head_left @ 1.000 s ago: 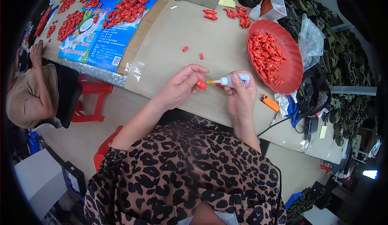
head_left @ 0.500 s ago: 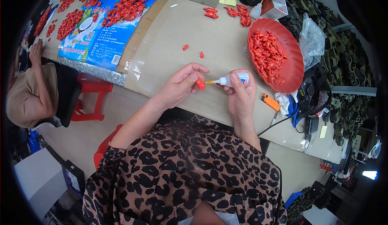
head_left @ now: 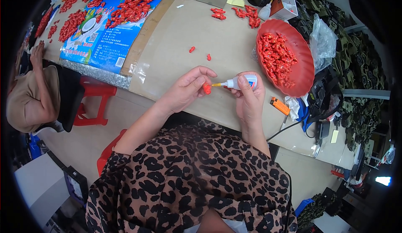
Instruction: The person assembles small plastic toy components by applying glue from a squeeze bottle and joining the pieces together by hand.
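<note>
Worktable (head_left: 167, 44): pale and covered; a blue printed sheet (head_left: 109, 51) at left bears piled red pieces (head_left: 134, 9), and a red scalloped bowl (head_left: 305, 72) at right holds more.
Left hand (head_left: 184, 90): thumb and fingers pinched on one small red piece (head_left: 207, 89), raised above the table's near edge.
Right hand (head_left: 251, 97): clasped around a white squeeze bottle (head_left: 234, 83), its yellow nozzle (head_left: 216, 84) directed at the piece; the two hands remain apart.
Loose parts (head_left: 209, 57): two, lying beyond the hands.
Possible faults: too firm a squeeze might overload the piece or wet the left fingertips; an unsteady pinch might turn it away from the nozzle.
Obscured: whether nozzle and piece touch cannot be settled; the bottle's contents are unseen; a red patch behind the bottle is mostly hidden; a neighbouring person (head_left: 37, 95) is partly lost in the dark left rim.
</note>
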`<action>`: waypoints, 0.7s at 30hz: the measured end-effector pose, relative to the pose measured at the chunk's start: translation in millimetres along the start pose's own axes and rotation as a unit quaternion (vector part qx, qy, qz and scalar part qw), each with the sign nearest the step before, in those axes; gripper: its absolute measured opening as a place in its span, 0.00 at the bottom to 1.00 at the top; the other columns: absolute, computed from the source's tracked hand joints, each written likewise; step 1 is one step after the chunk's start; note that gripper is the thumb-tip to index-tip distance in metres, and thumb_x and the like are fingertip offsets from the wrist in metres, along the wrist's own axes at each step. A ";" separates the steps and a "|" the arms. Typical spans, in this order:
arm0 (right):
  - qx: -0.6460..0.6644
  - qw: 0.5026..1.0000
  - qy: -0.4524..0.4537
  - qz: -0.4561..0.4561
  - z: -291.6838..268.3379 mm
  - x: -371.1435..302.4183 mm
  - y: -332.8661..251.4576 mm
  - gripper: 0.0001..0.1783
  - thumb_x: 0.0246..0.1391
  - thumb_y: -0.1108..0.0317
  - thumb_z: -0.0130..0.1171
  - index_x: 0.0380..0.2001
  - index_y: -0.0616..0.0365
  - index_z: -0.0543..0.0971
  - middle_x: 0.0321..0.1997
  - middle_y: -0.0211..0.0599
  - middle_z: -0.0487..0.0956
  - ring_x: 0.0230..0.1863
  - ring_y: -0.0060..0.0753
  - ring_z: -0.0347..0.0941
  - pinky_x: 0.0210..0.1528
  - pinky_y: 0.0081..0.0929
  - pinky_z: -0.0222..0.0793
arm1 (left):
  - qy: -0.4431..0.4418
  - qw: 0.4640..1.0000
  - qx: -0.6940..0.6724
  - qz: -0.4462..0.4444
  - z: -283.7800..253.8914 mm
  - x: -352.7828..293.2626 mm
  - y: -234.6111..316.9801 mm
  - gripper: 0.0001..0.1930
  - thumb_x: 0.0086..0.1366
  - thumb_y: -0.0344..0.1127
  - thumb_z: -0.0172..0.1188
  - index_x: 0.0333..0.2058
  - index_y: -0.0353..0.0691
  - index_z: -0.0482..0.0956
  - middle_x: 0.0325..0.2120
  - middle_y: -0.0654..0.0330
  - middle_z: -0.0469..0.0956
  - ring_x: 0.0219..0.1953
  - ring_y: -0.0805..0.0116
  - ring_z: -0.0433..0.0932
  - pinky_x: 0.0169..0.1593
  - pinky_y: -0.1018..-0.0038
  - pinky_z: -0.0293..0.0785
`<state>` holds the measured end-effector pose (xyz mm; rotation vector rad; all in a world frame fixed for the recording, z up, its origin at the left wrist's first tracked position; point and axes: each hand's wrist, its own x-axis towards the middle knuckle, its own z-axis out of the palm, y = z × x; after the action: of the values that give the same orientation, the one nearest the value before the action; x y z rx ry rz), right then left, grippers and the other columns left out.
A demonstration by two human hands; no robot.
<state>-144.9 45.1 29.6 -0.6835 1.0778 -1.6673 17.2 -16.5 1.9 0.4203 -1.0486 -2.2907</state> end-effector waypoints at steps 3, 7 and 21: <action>-0.006 1.000 -0.003 0.000 -1.6 -0.8 0.2 0.09 0.47 0.69 0.54 0.29 0.60 0.66 0.21 0.31 0.70 0.20 0.17 0.63 0.22 0.12 0.57 | 0.004 1.000 -0.005 0.004 1.1 0.3 -0.2 0.12 0.63 0.36 0.41 0.43 0.38 0.63 0.26 0.68 0.67 0.28 0.82 0.63 0.32 0.85 0.58; 0.097 0.995 -0.019 0.017 -6.9 0.0 -2.6 0.08 0.49 0.69 0.53 0.30 0.60 0.67 0.24 0.34 0.71 0.22 0.21 0.65 0.22 0.13 0.58 | -0.008 1.000 -0.010 0.009 -3.0 0.4 -1.8 0.11 0.63 0.36 0.40 0.43 0.40 0.63 0.27 0.67 0.67 0.29 0.82 0.62 0.33 0.85 0.58; -0.140 0.989 -0.028 0.025 -10.6 14.6 -28.0 0.17 0.46 0.69 0.55 0.40 0.63 0.69 0.30 0.33 0.73 0.31 0.23 0.70 0.35 0.18 0.64 | 0.031 0.986 -0.163 0.001 -2.8 -1.9 2.3 0.09 0.62 0.38 0.44 0.34 0.39 0.67 0.25 0.64 0.69 0.21 0.80 0.61 0.23 0.85 0.58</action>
<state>-170.8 37.9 49.2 -0.8718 1.2919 -1.4590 20.9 -18.2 2.0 0.3521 -0.6276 -2.3743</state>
